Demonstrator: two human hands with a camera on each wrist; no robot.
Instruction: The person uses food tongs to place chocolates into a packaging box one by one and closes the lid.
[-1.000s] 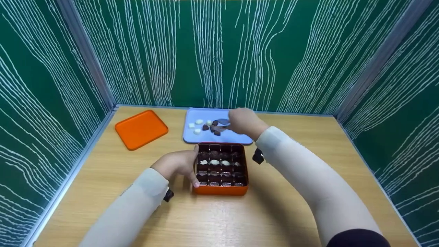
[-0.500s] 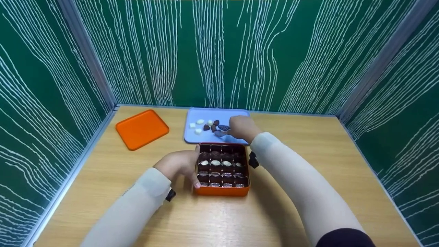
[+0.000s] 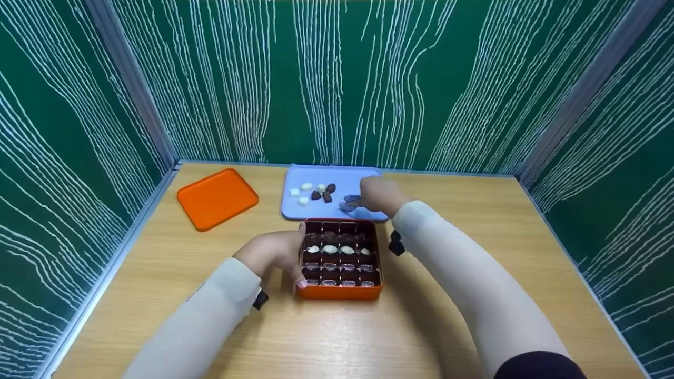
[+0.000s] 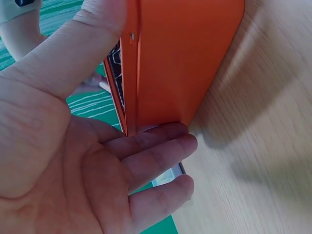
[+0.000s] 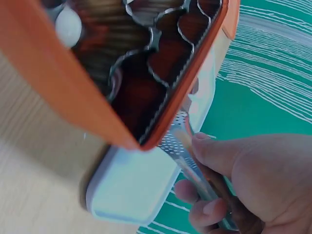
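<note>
My left hand (image 3: 274, 253) holds the left side of an orange chocolate box (image 3: 339, 292), thumb at its near corner and fingers at the far one. The box's dark divided insert bears a row of white chocolates (image 3: 330, 249) and, behind it, a row of dark ones (image 3: 330, 235). My right hand (image 3: 383, 195) grips metal tongs (image 3: 349, 204) with perforated ends, low over the blue tray (image 3: 289, 211). A brown piece (image 5: 186, 103) shows by the tongs' tips in the right wrist view; whether they pinch it I cannot tell.
White chocolates (image 3: 304, 201) and dark chocolates (image 3: 327, 197) lie loose on the left half of the blue tray. An orange lid (image 3: 217, 200) lies at the back left of the wooden table (image 3: 337, 342). Green panels (image 3: 295, 79) enclose the back and sides.
The tongs in my right hand have moved right, away from the dark chocolates. One dark piece fewer shows in that group. My left hand stays on the box.
</note>
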